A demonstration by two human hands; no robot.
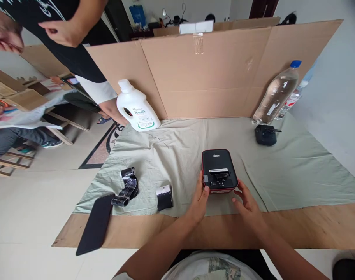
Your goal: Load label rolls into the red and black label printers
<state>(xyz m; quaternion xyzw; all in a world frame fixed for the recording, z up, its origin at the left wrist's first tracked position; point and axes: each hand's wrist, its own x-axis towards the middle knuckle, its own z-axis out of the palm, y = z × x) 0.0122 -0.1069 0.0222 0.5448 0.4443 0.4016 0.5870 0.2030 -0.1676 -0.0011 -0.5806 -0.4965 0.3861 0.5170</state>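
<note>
A small black box-shaped device with a red rim [219, 169] stands on the pale green cloth [282, 171]. My left hand [200, 198] touches its near left side, thumb against the edge. On the near right corner of the device, my right hand [246, 203] rests its fingertips with the fingers spread. Neither hand lifts the device. A small black roll with a white end [164, 196] lies left of my left hand. Further left lies a loose curl of black ribbon [127, 187].
A flat black panel [95, 223] lies on the cardboard sheet [253, 229] at left. A white detergent bottle [136, 108], a clear water bottle [276, 94] and a black adapter [265, 134] stand near the upright cardboard wall [212, 74]. Another person stands at top left.
</note>
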